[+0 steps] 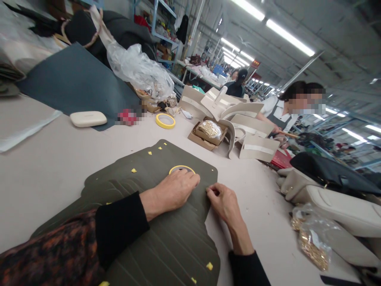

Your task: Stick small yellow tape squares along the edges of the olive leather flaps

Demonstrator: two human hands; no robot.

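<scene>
Lying across the pale table (125,147), a dark olive panel (178,238) is spread beneath the hands, its surface dotted with small yellow tape pieces (210,266). The left hand (171,190) is laid over a yellow tape roll (182,167), which is set on the panel near its far end; the roll's near part is hidden by the curled fingers, and whether it is grasped cannot be told. The right hand (224,202) is held at the panel's right edge, with thumb and forefinger drawn close together; whether the edge is pinched cannot be told.

Beyond the panel, a 2nd yellow tape roll (165,126) is placed flat on the table. To the left, a cream case (88,118) is seen beside a dark blue sheet (74,79). Farther right, gold-coloured pieces (210,129) are held in a cardboard box (202,142), close to cream panels (257,147). At the far side, 1 person in white sleeves (269,105) is seen.
</scene>
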